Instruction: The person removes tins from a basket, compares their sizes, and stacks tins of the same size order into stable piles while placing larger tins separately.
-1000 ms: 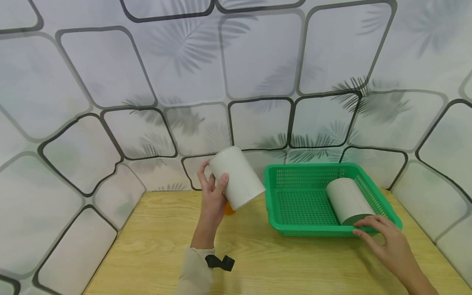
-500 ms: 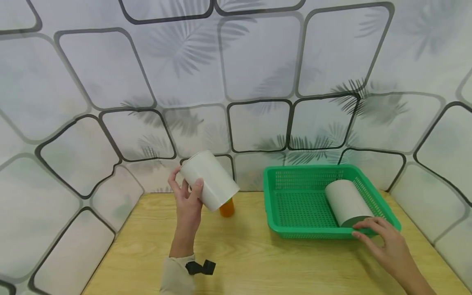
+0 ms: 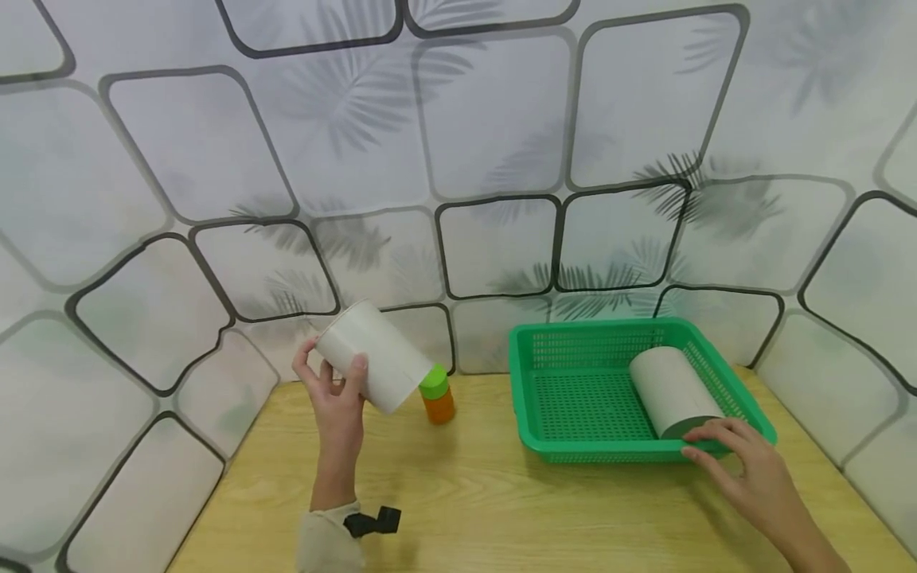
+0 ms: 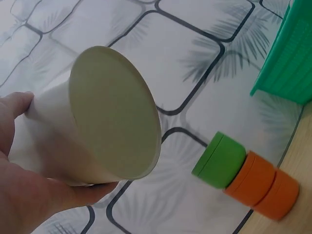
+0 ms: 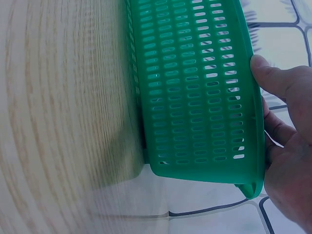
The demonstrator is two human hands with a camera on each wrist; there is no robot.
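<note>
My left hand grips a large white cylinder, held tilted up over the left part of the table. Its broad, pale round end faces the left wrist camera, with my thumb along the lower side and fingers around the back. At the front right corner of the green plastic basket, my right hand pinches the rim between thumb and fingers. A second white cylinder lies on its side in the basket's right part, just behind those fingers.
A small orange container with a green top stands on the wooden table, just right of the held cylinder. Patterned wall covering rises along the table's back and sides.
My left hand has carried the white cylinder leftward, uncovering the orange container with the green top. My right hand stays on the basket rim.
</note>
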